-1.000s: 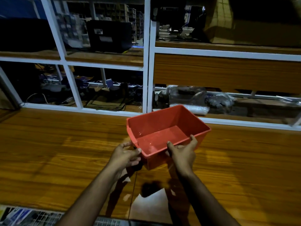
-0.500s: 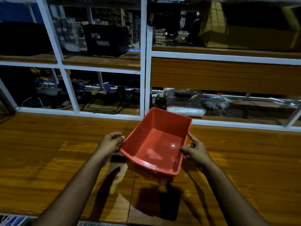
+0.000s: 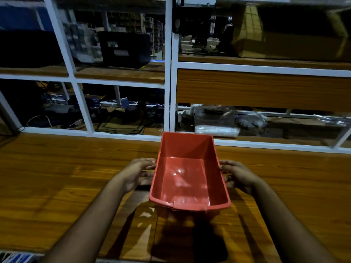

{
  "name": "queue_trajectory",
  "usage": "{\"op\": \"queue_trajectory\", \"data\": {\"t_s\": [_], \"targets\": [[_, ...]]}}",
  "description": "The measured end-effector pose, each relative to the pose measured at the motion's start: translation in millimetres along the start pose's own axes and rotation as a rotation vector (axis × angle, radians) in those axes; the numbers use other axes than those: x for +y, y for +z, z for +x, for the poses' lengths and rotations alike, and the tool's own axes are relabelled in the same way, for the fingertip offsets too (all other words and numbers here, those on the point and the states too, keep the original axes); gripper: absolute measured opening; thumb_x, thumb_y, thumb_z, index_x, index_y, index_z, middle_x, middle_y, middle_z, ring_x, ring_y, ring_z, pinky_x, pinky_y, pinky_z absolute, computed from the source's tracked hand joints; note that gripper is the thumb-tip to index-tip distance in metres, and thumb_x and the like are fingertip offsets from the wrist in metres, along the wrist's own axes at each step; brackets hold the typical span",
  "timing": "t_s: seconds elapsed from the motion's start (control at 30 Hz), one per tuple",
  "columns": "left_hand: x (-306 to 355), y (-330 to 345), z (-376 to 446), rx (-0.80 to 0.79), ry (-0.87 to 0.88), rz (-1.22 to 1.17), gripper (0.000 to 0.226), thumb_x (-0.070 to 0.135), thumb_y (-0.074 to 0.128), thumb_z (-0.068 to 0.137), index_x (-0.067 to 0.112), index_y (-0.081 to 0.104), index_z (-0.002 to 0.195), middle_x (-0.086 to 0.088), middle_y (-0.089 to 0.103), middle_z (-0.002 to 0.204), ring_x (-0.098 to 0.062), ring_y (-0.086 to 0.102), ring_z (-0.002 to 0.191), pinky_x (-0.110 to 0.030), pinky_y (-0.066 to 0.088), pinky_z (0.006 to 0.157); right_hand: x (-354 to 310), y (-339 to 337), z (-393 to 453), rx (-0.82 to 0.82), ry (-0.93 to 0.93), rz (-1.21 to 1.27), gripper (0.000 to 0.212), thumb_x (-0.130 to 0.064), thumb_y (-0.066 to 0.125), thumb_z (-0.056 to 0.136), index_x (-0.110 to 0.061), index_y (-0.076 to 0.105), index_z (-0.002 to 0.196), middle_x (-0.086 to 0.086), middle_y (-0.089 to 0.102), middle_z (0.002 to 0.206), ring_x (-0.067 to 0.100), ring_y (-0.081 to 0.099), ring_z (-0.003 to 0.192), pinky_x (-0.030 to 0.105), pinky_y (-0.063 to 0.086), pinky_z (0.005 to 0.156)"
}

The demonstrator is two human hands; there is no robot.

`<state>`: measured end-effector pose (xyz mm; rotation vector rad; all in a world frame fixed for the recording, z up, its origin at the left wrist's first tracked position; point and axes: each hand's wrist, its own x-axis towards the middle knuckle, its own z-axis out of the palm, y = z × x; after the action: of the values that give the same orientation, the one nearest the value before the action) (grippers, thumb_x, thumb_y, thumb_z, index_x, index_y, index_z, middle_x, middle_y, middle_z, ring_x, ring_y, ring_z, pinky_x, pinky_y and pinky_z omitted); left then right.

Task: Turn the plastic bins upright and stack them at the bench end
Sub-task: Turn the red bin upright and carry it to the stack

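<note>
One red plastic bin is upright, its open top facing me, long axis pointing away from me. It hovers a little above the wooden bench and casts a shadow below. My left hand presses on its left wall and my right hand on its right wall, so both hold it between them. The bin is empty inside. No other bins are in view.
A white-framed glass partition runs along the far edge of the bench, with shelves, cables and plastic-wrapped items behind it. A strip of printed material lies at the near left edge.
The bin has been rotated from lying crosswise to pointing lengthwise away from me. My hands shifted from its near rim to its two long sides.
</note>
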<state>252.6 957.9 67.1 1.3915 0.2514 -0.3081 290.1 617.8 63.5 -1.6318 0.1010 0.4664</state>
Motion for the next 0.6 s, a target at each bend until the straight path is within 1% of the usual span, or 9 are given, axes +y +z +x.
{"op": "queue_trajectory", "data": {"t_s": [0.07,0.13,0.2,0.27,0.37,0.43,0.5,0.53,0.6], "targets": [[-1,-1,1,-0.040,-0.022,0.003,0.030,0.010,0.054,0.093,0.008,0.062,0.122,-0.008,0.068,0.100,-0.016,0.066,0.071,-0.038,0.061,0.068,-1,0,-1,-0.016,0.010,-0.003,0.026,-0.007,0.048,0.099,-0.009,0.060,0.122,0.008,0.069,0.083,0.013,0.063,0.055,0.030,0.056,0.051],[-2,-2,0,-0.085,-0.041,0.012,0.032,0.007,0.053,0.092,0.011,0.065,0.121,-0.009,0.069,0.096,-0.015,0.064,0.069,-0.035,0.060,0.064,-1,-1,-1,-0.025,0.031,0.023,0.025,-0.006,0.049,0.098,-0.007,0.060,0.121,0.010,0.070,0.086,0.014,0.065,0.058,0.032,0.058,0.054],[-3,-5,1,-0.105,-0.054,-0.006,0.035,0.007,0.053,0.090,0.014,0.064,0.122,-0.008,0.070,0.095,-0.016,0.063,0.071,-0.034,0.059,0.063,1,-2,-2,-0.030,0.040,0.043,0.025,-0.006,0.050,0.098,-0.004,0.061,0.120,0.013,0.070,0.092,0.016,0.067,0.062,0.033,0.060,0.057],[-3,-7,1,-0.117,-0.066,-0.018,0.038,0.006,0.052,0.088,0.016,0.063,0.124,-0.009,0.070,0.095,-0.018,0.064,0.073,-0.035,0.059,0.065,3,0,-4,-0.012,0.036,0.077,0.023,-0.005,0.049,0.098,-0.001,0.062,0.117,0.013,0.070,0.090,0.015,0.067,0.059,0.031,0.059,0.053],[-4,-8,-2,-0.127,-0.076,0.010,0.039,0.003,0.051,0.088,0.016,0.061,0.124,-0.010,0.069,0.094,-0.018,0.064,0.072,-0.036,0.057,0.067,6,9,-12,0.031,0.036,0.136,0.016,-0.007,0.048,0.098,-0.008,0.062,0.104,0.006,0.068,0.079,0.010,0.063,0.050,0.025,0.054,0.043],[-6,-8,-2,-0.137,-0.077,0.037,0.040,0.000,0.050,0.087,0.015,0.059,0.123,-0.007,0.070,0.086,-0.014,0.064,0.064,-0.034,0.056,0.064,10,12,-19,0.061,0.033,0.176,0.014,-0.009,0.049,0.097,-0.011,0.063,0.096,0.004,0.068,0.080,0.010,0.063,0.051,0.024,0.053,0.041],[-5,-4,-1,-0.157,-0.075,0.046,0.040,-0.002,0.049,0.087,0.014,0.059,0.123,-0.005,0.070,0.082,-0.012,0.064,0.059,-0.031,0.057,0.059,14,12,-28,0.097,0.023,0.199,0.013,-0.011,0.050,0.097,-0.012,0.063,0.095,0.005,0.067,0.083,0.011,0.061,0.054,0.023,0.050,0.039],[-4,-1,0,-0.177,-0.075,0.045,0.040,-0.003,0.049,0.087,0.014,0.059,0.122,-0.005,0.070,0.083,-0.012,0.064,0.059,-0.031,0.057,0.056,17,11,-34,0.119,0.018,0.204,0.012,-0.011,0.051,0.097,-0.012,0.063,0.095,0.005,0.067,0.083,0.013,0.061,0.056,0.023,0.051,0.040],[-2,7,4,-0.221,-0.079,0.039,0.041,-0.004,0.050,0.087,0.014,0.059,0.123,-0.006,0.070,0.086,-0.013,0.066,0.063,-0.030,0.056,0.052,23,6,-47,0.170,0.001,0.223,0.011,-0.013,0.051,0.097,-0.013,0.062,0.093,0.005,0.067,0.083,0.016,0.062,0.063,0.027,0.055,0.047]]}}
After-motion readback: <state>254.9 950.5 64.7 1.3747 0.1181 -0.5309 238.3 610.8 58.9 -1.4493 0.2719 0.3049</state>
